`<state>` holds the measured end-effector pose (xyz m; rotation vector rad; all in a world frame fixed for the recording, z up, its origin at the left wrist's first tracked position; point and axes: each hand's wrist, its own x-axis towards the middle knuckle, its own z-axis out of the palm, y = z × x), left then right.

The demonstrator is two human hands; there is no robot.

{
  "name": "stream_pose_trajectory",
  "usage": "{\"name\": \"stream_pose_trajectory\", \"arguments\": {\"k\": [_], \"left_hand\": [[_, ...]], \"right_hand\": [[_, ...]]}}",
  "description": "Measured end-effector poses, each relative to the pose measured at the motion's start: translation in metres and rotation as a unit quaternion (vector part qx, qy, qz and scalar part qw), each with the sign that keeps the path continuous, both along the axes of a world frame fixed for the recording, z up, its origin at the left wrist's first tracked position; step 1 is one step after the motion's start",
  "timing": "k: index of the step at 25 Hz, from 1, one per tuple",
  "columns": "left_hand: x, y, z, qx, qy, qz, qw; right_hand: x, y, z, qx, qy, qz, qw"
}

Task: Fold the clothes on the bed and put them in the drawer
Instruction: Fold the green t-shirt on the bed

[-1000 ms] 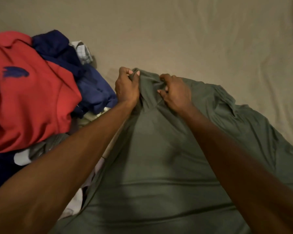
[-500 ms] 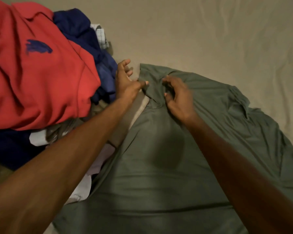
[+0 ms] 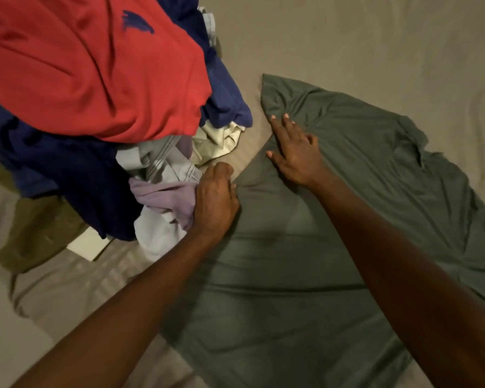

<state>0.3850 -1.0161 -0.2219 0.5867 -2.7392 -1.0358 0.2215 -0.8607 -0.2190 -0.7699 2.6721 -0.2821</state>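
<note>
The green shirt (image 3: 305,275) lies spread on the bed (image 3: 375,37), mostly flat, w/ its upper part toward the far side and one sleeve (image 3: 403,141) out to the right, a bit crumpled; the other upper corner (image 3: 275,93) is bunched near the pile. The right hand (image 3: 294,152) rests on the shirt near the collar area, its fingers (image 3: 277,126) straight and spread wide, pressing the cloth down, not gripping. The left hand (image 3: 216,200) is at the shirt's left edge, just beside the pile; its fingers are curled and seem to pinch the edge of the green cloth, though the tips are hidden under the hand so I cannot tell for sure. I judge the step in hand is the laying-out & smoothing of this shirt before the first fold, so the task is at an early stage: no fold is made yet, and no drawer is in view. The next move prob. calls for keeping the collar side pinned while the left side is pulled straight and brought over toward the middle, w/o dragging neighbours along. Just to the left is the pile of unfolded clothes (image 3: 67,163): a red shirt (image 3: 95,74) on top, dark blue pieces (image 3: 224,102) under it, pale lilac and grey cloth (image 3: 165,191) touching the left hand, an olive piece (image 3: 34,228) at the near side, so much work remains
</note>
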Motion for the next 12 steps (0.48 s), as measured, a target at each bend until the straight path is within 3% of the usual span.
{"name": "stream_pose_trajectory", "arguments": {"k": [4, 7, 9, 12], "left_hand": [[0.014, -0.016, 0.012, -0.015, -0.007, -0.002, 1.000], [0.036, -0.012, 0.029, 0.008, -0.055, -0.047, 0.997], [0.067, -0.004, 0.034, -0.056, -0.060, -0.110, 0.991], [0.115, -0.004, 0.020, -0.175, 0.003, -0.195, 0.965]], "right_hand": [[0.075, 0.021, 0.011, -0.084, 0.068, -0.088, 0.990], [0.156, 0.046, 0.012, -0.080, 0.081, -0.083, 0.990], [0.215, 0.059, 0.008, -0.082, 0.073, -0.047, 0.993], [0.303, 0.077, -0.003, -0.070, 0.041, 0.007, 0.997]]}}
